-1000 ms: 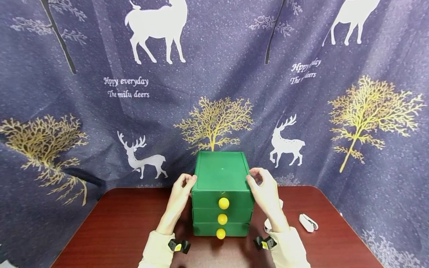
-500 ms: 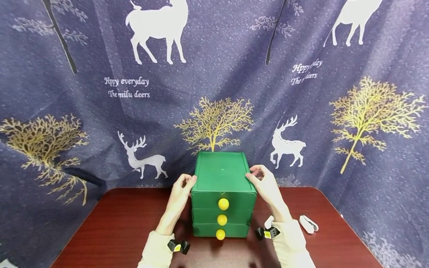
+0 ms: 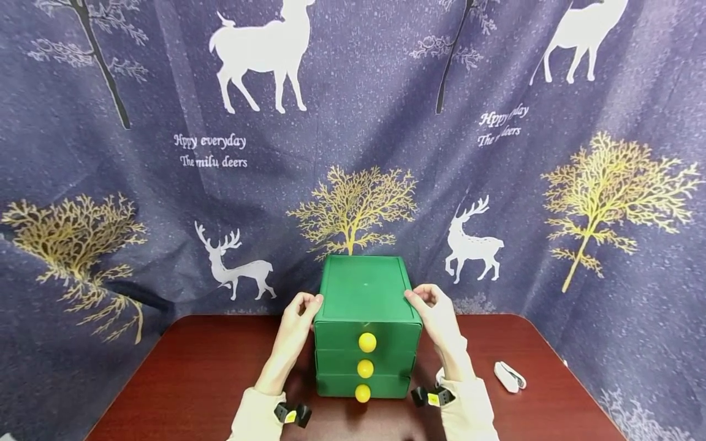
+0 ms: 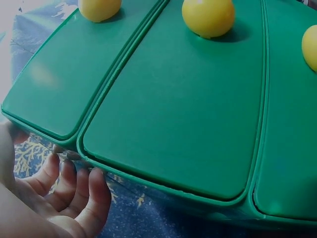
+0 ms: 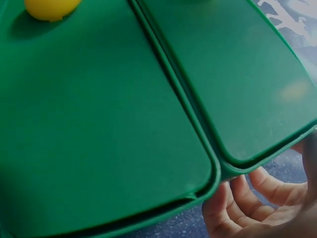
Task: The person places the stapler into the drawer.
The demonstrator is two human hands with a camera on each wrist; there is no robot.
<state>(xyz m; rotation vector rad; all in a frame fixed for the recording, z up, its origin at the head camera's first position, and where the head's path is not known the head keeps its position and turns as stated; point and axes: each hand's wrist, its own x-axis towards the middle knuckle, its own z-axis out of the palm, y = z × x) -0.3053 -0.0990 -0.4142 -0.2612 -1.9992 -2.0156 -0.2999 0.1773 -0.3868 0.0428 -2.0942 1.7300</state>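
Observation:
A green drawer box stands in the middle of the table, its three stacked drawers facing me. Each front carries a round yellow knob; the top knob shows clearly. At the upper left edge, my left hand holds the box, thumb near the top rim and fingers bent against the side. My right hand holds the opposite edge in the same way. Bent fingertips meet the side wall in the left wrist view. In the right wrist view, fingertips touch the box near the seam between two tiers.
A white stapler lies on the reddish-brown table to the right. Something white is mostly hidden behind my right forearm. Behind the table hangs a blue-grey cloth printed with deer and trees.
My right hand has shifted slightly along the box's right edge, and the top tier's right front corner has moved a little outward. My left hand stays in place. The head view has tilted up slightly.

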